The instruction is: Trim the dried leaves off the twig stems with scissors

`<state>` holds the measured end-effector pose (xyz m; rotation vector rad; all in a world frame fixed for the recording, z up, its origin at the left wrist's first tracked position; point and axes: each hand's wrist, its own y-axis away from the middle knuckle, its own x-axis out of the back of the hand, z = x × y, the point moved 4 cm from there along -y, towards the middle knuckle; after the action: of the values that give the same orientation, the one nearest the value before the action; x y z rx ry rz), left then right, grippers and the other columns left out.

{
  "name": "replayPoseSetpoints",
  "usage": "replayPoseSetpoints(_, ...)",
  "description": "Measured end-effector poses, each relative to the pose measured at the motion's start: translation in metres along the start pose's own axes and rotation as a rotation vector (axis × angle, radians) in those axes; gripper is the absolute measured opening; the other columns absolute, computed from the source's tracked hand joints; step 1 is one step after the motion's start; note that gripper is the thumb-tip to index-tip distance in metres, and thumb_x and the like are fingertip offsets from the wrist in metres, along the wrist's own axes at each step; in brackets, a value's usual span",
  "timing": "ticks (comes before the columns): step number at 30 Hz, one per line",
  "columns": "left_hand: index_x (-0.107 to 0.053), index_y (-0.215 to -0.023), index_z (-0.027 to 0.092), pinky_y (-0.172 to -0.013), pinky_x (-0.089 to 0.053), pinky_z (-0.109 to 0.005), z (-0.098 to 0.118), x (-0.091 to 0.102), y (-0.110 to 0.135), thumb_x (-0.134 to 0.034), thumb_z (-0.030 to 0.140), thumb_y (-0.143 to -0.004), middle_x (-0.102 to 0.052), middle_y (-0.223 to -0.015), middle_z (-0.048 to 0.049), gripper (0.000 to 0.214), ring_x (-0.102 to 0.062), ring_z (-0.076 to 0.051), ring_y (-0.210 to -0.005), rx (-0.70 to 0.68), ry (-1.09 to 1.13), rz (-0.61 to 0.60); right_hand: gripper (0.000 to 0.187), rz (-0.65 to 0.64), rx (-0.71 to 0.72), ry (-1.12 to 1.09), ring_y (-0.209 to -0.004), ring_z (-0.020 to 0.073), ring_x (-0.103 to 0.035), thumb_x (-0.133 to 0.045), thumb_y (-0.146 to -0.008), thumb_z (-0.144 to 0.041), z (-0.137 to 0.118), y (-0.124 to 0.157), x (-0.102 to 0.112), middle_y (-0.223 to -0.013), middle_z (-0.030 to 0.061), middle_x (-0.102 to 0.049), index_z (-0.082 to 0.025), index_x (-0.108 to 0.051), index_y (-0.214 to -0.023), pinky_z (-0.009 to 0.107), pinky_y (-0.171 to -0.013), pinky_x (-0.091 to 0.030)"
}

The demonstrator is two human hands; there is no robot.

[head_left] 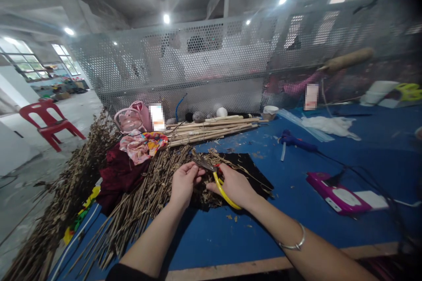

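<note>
My right hand (234,186) is closed round the yellow-handled scissors (220,184), whose dark blades point left toward my other hand. My left hand (184,182) is pinched just below the blade tips. Whatever lies between its fingertips is too small to make out, perhaps a piece of dry stem. Beneath both hands, dried brown plant stalks (138,204) are spread over a black cloth (253,173) on the blue table (263,237). Loose bits of dry leaf lie around the cloth.
Pale wooden sticks (211,129) lie behind the stalks. At left are a maroon cloth (121,175), a floral cloth (141,145) and a larger heap of dried plants (66,197). On the right sit a purple device (338,193) with cords and a blue glue gun (298,140). A perforated metal screen (198,61) stands behind.
</note>
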<state>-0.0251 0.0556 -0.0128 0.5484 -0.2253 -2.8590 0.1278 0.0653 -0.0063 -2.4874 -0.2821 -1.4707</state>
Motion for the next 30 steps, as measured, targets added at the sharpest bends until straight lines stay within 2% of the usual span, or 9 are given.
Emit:
replayPoseSetpoints(3, -0.061, -0.082, 0.010, -0.051, -0.048, -0.014, -0.004, -0.004, 0.004, -0.067, 0.025, -0.068, -0.067, -0.076, -0.0068, 0.021, -0.063, -0.009, -0.063, 0.003, -0.036, -0.065, 0.054, 0.040, 0.034, -0.027, -0.086, 0.0223, -0.058, -0.058, -0.068, -0.059, -0.003, 0.000, 0.001, -0.090, 0.0085, -0.061, -0.018, -0.049, -0.101, 0.027, -0.066, -0.036)
replayPoseSetpoints(7, -0.062, -0.078, 0.010, -0.053, -0.048, -0.017, -0.003, -0.006, 0.007, -0.069, 0.029, -0.065, -0.067, -0.072, -0.0059, 0.024, -0.062, -0.010, -0.060, -0.071, -0.083, -0.086, 0.052, 0.073, 0.065, 0.002, -0.088, 0.0228, -0.057, -0.060, -0.066, -0.058, -0.005, 0.001, 0.006, -0.091, 0.0093, -0.060, -0.016, -0.051, -0.096, 0.028, -0.070, -0.036)
replayPoseSetpoints(10, -0.063, -0.076, 0.010, -0.053, -0.048, -0.018, 0.000, -0.005, 0.007, -0.069, 0.031, -0.064, -0.066, -0.069, -0.0050, 0.025, -0.061, -0.010, -0.057, -0.119, -0.120, -0.069, 0.049, 0.031, 0.016, 0.036, -0.082, 0.0228, -0.059, -0.060, -0.067, -0.057, -0.004, 0.001, 0.006, -0.087, 0.0073, -0.062, -0.018, -0.051, -0.095, 0.027, -0.065, -0.035)
replayPoseSetpoints(14, -0.062, -0.080, 0.010, -0.052, -0.048, -0.019, 0.000, -0.004, 0.006, -0.072, 0.032, -0.061, -0.067, -0.068, -0.0053, 0.031, -0.061, -0.011, -0.055, -0.102, -0.110, -0.029, 0.045, -0.016, -0.003, 0.068, -0.072, 0.0215, -0.061, -0.052, -0.071, -0.061, -0.003, 0.001, 0.003, -0.076, 0.0037, -0.064, -0.020, -0.050, -0.089, 0.026, -0.057, -0.031)
replayPoseSetpoints(25, -0.061, -0.093, 0.011, -0.048, -0.048, -0.021, -0.004, 0.001, 0.002, -0.069, 0.038, -0.064, -0.062, -0.058, -0.0005, 0.041, -0.058, -0.010, -0.047, -0.123, -0.150, -0.035, 0.045, -0.015, -0.017, 0.072, -0.058, 0.0159, -0.055, -0.048, -0.071, -0.066, 0.005, -0.002, -0.001, -0.065, 0.0012, -0.060, -0.021, -0.049, -0.073, 0.024, -0.048, -0.025)
replayPoseSetpoints(30, -0.058, -0.093, 0.010, -0.051, -0.048, -0.020, -0.004, 0.002, -0.001, -0.070, 0.035, -0.064, -0.064, -0.063, -0.0030, 0.040, -0.060, -0.010, -0.054, -0.096, -0.097, -0.026, 0.045, -0.038, -0.046, 0.041, -0.056, 0.0155, -0.054, -0.047, -0.071, -0.066, 0.006, -0.004, -0.002, -0.064, 0.0010, -0.059, -0.022, -0.049, -0.069, 0.023, -0.047, -0.024)
